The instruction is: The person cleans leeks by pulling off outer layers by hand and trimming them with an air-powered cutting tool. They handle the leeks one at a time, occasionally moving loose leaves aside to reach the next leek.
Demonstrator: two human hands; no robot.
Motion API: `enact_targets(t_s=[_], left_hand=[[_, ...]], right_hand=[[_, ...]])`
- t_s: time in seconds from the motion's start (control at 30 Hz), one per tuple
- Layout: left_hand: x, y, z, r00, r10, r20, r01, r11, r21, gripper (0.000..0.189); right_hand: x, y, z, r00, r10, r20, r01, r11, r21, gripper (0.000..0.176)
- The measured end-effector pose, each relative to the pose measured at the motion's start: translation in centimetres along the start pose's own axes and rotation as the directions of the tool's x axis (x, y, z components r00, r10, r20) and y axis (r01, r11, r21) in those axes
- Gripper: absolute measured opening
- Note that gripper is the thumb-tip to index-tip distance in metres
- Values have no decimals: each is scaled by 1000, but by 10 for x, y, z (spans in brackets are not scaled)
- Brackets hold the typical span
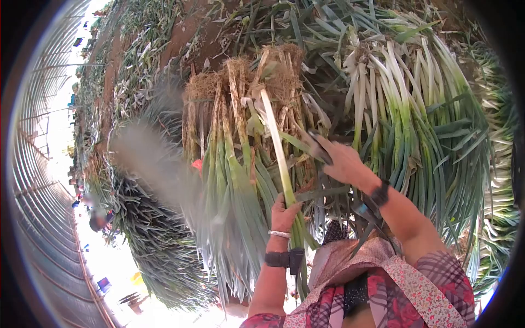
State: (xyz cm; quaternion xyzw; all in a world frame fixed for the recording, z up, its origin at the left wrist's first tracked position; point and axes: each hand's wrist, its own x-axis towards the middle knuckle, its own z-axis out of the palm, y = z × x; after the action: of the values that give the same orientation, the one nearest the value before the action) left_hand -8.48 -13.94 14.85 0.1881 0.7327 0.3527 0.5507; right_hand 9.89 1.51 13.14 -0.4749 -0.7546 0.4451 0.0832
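Brown ground (210, 34) bears root-crusted leeks (232, 158), pale-stemmed leeks (402, 106) and scattered leaf scraps (146, 52).

A leek (278, 145) is barring your right hand (345, 164) from passing left over the rooty pile (231, 139), while the pale pile (402, 104) is crowding that hand's other side; ahead, a narrow, leaf-strewn gap (331, 94) is running between the piles.

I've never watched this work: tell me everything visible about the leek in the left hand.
The leek is long, slim and smooth-looking, its white stalk greening toward the left hand gripping it; leaves trail beyond. Its white end, showing no roots, points toward the picture's top, over rooty leeks; contact is unclear.
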Motion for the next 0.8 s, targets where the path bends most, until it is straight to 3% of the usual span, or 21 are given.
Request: enact_targets(t_s=[0.03,0.1,0.13,0.17,0.23,0.3,0.37,0.43,0.47,0.5,0.53,0.57,0.6,0.63,0.67,0.73,0.77,0.8], left_hand=[[0,19,14,998,54,-13,-53,997,58,34],[47,67,40,952,306,7,-285,877,387,42],[88,100,48,903,429,24,-399,817,416,51],[117,173,61,846,519,126,-464,598,653,52],[135,289,52,561,814,150,-651,322,688,50],[127,390,22,372,913,165,-684,150,714,49],[128,432,-17,375,907,194,-634,98,767,50],[140,410,-40,548,815,189,-522,157,839,53],[150,349,-16,539,840,-67,-441,349,827,43],[186,285,-38,609,784,-120,-117,238,964,51],[215,207,-65,791,607,-76,43,67,997,57],[218,136,-86,959,283,-32,43,-35,998,59],[159,114,-66,975,164,-152,141,75,987,56],[138,73,-64,898,407,-168,119,142,983,46],[128,55,-57,902,394,-176,127,147,981,46],[112,34,-51,868,416,-271,152,296,943,45],[104,35,-49,872,403,-277,161,300,940,45],[101,39,-44,944,226,-240,172,285,943,43]], right_hand=[[-17,6,-6,999,39,11,-39,999,31,78],[-55,25,-8,993,108,45,-111,991,71,78],[-73,37,-9,988,140,59,-144,987,74,78],[-90,46,-9,983,171,65,-175,982,74,78],[-115,66,-10,976,209,65,-214,975,68,77],[-133,81,-11,956,293,0,-292,952,90,76],[-138,85,-13,968,250,-32,-245,961,125,75],[-136,77,-14,976,213,-49,-204,968,147,77],[-131,67,-15,977,208,-50,-198,968,155,77],[-125,54,-16,990,140,-12,-137,979,152,77],[-120,40,-18,997,73,29,-77,986,149,77],[-115,24,-25,989,50,137,-63,994,95,78],[-110,14,-20,988,54,146,-68,993,94,78],[-107,5,-14,980,-58,192,42,995,86,79],[-105,-3,-9,955,-170,242,153,984,86,81],[-92,-19,-4,951,-164,264,149,986,74,82],[-89,-26,-2,948,-157,276,148,987,56,83],[-87,-30,0,945,-152,288,142,988,54,83]])
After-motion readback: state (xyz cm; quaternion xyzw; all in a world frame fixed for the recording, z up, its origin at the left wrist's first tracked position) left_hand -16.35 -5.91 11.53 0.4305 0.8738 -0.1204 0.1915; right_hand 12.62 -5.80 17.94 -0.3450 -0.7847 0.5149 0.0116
